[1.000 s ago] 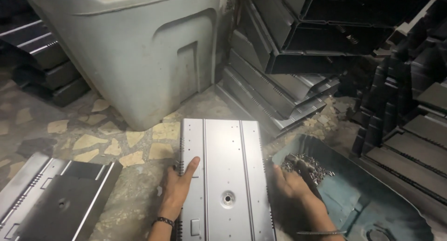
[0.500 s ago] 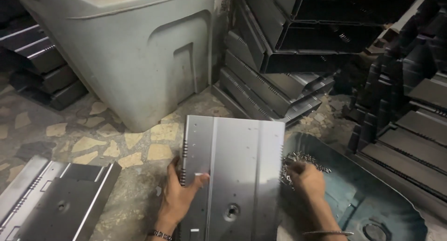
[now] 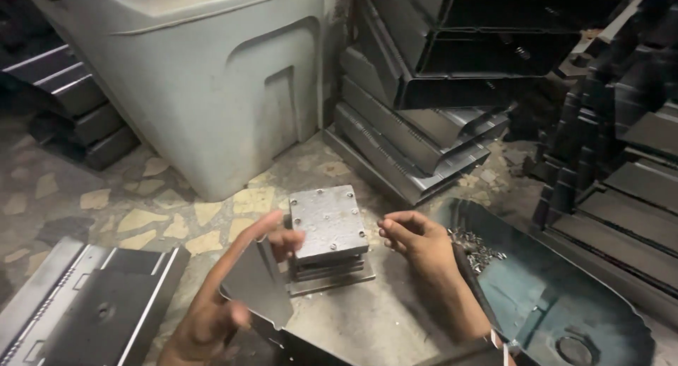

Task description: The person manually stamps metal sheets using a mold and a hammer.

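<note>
Sheet edges are the danger: the left hand (image 3: 212, 306) pinches a tilted panel (image 3: 265, 288) near the block (image 3: 328, 228), which it may strike; the right hand (image 3: 417, 242) hovers, fingers loosely curled, empty.

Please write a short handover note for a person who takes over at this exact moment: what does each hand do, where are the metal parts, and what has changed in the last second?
Left hand: holds the grey sheet-metal panel by its edge; the panel now stands tilted, near the lower frame edge.
Right hand: free, fingers curled, beside the small metal block.
Metal block: on the floor between the hands; a second ago the flat panel covered it.
Dark tray with small bright metal pieces: at the right.
Another panel: flat on the floor, at the left.
Done: panel lifted off the block.
Left: the panel is not yet set down anywhere.
</note>
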